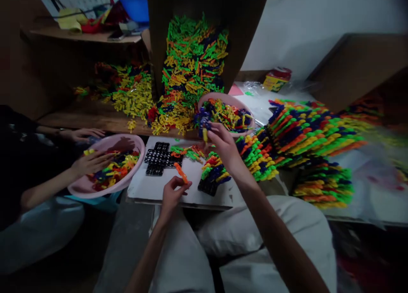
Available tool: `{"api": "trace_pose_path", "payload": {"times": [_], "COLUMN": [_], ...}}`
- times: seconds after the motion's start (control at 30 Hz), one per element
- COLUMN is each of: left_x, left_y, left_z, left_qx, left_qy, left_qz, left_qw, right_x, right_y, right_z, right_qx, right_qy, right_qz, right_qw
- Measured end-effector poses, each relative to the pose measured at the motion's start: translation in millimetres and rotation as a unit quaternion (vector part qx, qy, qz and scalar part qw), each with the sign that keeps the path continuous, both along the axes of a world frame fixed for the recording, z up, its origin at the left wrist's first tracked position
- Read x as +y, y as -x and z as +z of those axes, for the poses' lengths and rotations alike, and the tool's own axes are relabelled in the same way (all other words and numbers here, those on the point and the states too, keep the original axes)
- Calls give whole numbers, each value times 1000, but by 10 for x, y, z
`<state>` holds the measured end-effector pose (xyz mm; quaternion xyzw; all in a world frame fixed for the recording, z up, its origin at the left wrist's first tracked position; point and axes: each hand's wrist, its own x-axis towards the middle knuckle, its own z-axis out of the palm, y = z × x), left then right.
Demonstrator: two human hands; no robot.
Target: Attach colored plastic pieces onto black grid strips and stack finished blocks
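Between the thumb and fingers of my left hand [172, 193] is a small orange plastic figure [181, 173], held above the white board [143, 189]. My right hand [225, 146] grips a few dark blue plastic figures [203, 118] with some yellow showing, in front of the pink bowl [204, 98] of mixed pieces. Under both hands, the board carries black perforated trays [157, 157] and a short row of loose coloured figures [189, 152]. Close to my right wrist, upright rows of colourful figures [255, 157] stand packed together; a black tray [208, 187] shows below them.
A large heap of coloured figures [194, 68] slopes down behind the board. On the left, a co-worker's hand [91, 163] reaches into another pink bowl [140, 157]. More packed rows [312, 131] stand at the right, with a red-lidded jar [276, 80] behind.
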<state>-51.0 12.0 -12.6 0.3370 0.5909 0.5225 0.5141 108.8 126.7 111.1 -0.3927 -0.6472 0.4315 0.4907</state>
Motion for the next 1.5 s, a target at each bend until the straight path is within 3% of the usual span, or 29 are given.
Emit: {"api": "trace_pose_path", "payload": {"times": [0.07, 0.13, 0.27, 0.43, 0.57, 0.73, 0.87, 1.0, 1.2, 1.33, 1.5], "left_x": [-33, -67, -138, -196, -176, -68, -29, -24, 43, 65, 57], "left_y": [-83, -173, -341, -428, -432, -463, -497, -544, -558, -504, -467], "left_z": [-35, -71, -151, -194, -179, -300, -411, -368, -288, -333, -425], "left_qx": [7, -11, -52, -29, 29, 175, 266, 359, 387, 391, 316], "left_qy": [0, 10, 23, -41, -86, -85, -91, -90, -59, -60, -111], "left_qz": [-2, 15, 61, 38, 6, 8, 18, 10, -5, -18, -6], "left_qw": [1000, 1000, 997, 998, 996, 981, 960, 929, 920, 918, 942], "right_x": [-524, -997, -1559, -1633, -1551, -1511, -1518, -1525, -1533, -1543, -1548], "right_y": [-234, -415, -553, -439, -339, -326, -329, -318, -314, -304, -306], "right_z": [-99, -320, -891, -1322, -1551, -1830, -1938, -1970, -1960, -1942, -1917], "right_qx": [94, 133, 182, 146, 51, -22, -47, -67, -71, -68, -68], "right_qy": [70, 123, 212, 216, 113, 30, 11, -8, -17, -8, -8], "right_qz": [-15, -51, -141, -188, -215, -179, -175, -185, -174, -176, -167], "right_qw": [993, 982, 950, 947, 969, 983, 983, 981, 982, 982, 983]}}
